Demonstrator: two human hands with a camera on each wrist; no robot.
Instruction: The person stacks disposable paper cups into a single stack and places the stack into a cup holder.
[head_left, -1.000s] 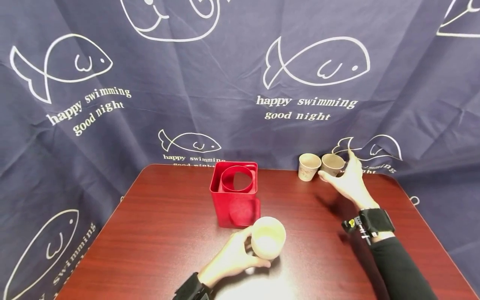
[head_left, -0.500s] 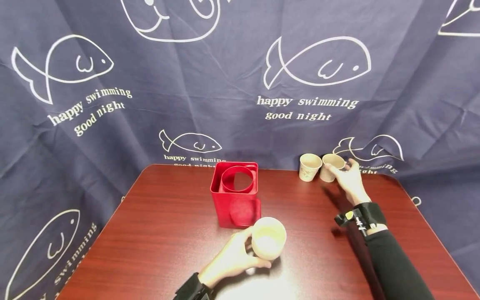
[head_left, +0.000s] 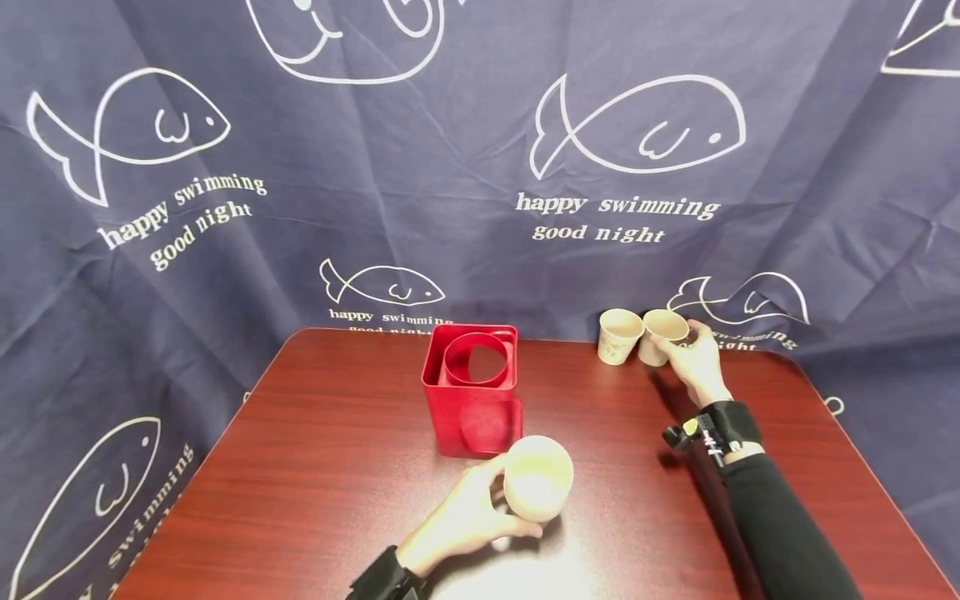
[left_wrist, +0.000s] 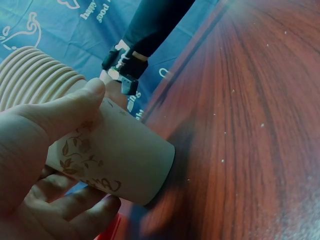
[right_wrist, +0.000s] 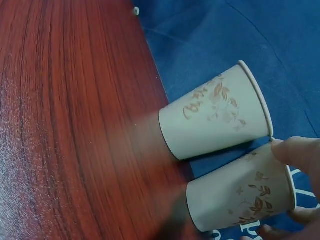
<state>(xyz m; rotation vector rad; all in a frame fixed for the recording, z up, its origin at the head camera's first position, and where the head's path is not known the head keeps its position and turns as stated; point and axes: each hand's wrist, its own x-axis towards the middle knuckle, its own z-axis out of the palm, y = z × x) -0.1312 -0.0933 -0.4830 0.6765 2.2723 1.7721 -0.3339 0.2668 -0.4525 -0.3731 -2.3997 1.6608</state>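
Observation:
Near the front middle of the table, my left hand [head_left: 465, 512] grips a stack of paper cups [head_left: 537, 479] upright, thumb and fingers around its side. The left wrist view shows several nested rims on this stack [left_wrist: 115, 155] and a brown leaf print on the outer cup. At the back right edge, my right hand [head_left: 699, 362] holds a single paper cup [right_wrist: 240, 192] by its upper side, thumb at the rim. Another paper cup [head_left: 619, 337] of the same print stands just left of it, the two rims right beside each other.
A red square container [head_left: 472, 417] with a round ring [head_left: 475, 383] in its top stands mid-table, behind and left of the stack. The brown wooden table [head_left: 322, 433] ends at a dark blue printed curtain [head_left: 465, 192] close behind the two single cups.
My right hand has come in from the right and its fingers have closed on the right-hand cup, its wrist shifting leftward. The left hand and its stack stay in place.

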